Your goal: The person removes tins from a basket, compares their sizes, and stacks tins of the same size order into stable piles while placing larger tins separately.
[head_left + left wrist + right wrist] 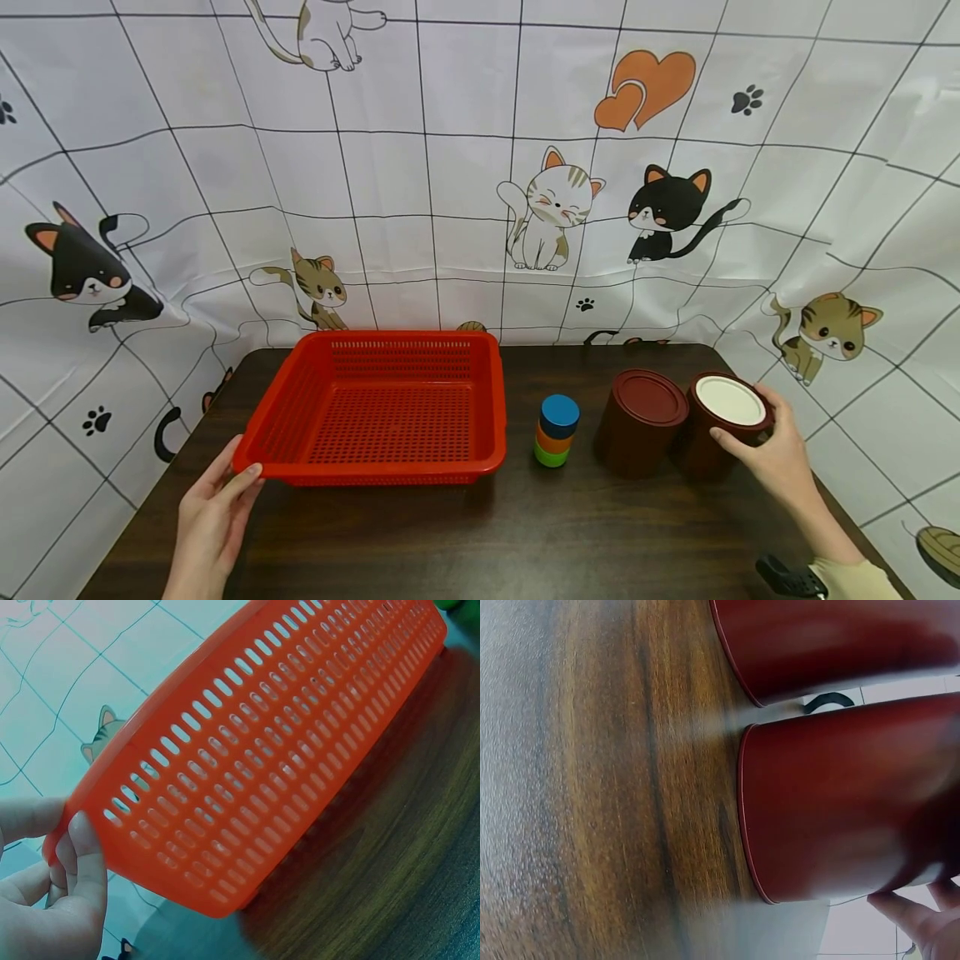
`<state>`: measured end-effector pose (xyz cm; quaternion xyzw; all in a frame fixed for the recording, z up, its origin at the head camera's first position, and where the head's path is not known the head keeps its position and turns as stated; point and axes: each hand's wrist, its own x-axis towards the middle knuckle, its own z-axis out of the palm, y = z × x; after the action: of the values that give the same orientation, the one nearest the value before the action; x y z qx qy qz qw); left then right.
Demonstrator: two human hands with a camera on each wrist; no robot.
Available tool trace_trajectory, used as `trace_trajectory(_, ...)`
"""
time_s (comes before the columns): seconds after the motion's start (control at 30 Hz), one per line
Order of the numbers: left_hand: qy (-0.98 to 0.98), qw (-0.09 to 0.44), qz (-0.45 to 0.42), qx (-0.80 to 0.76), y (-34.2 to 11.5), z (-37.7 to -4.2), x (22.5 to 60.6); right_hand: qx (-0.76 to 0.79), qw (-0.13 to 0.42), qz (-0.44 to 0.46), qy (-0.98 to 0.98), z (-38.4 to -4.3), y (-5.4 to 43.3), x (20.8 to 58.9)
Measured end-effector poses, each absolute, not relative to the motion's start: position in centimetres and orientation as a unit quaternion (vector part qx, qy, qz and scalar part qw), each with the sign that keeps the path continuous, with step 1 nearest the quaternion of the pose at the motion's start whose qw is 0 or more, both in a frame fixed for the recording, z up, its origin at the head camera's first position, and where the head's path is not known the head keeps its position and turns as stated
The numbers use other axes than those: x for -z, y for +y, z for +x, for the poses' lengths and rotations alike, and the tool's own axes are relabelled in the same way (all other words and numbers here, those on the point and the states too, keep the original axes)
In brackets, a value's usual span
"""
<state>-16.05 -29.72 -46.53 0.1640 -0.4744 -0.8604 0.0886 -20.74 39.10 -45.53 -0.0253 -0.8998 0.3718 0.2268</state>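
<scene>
A red plastic basket (408, 454) with slotted walls sits on the left half of the table. My left hand (213, 512) pinches its near left corner, thumb over the rim; the left wrist view shows the same grip beside the slotted wall (247, 761). On the right, two dark red canisters stand side by side. My right hand (776, 454) grips the right canister (701, 454), which has a white round top, with the thumb on the near side and fingers at the far side. The left canister (637, 433) has a dark red lid. In the right wrist view, both stand upright on the wood.
A small stack of coloured round pieces (557, 429), blue, orange and green, stands between basket and canisters. The dark wooden table (450, 554) meets a white cat-print sheet (465, 167) at its back and sides.
</scene>
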Motion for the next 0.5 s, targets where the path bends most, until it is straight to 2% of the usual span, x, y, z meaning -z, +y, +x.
trace_trajectory(0.5,-0.469,0.091,0.144,0.866,-29.84,-15.99,46.77,-0.386,0.214,0.001,-0.898,-20.79,39.58,45.32)
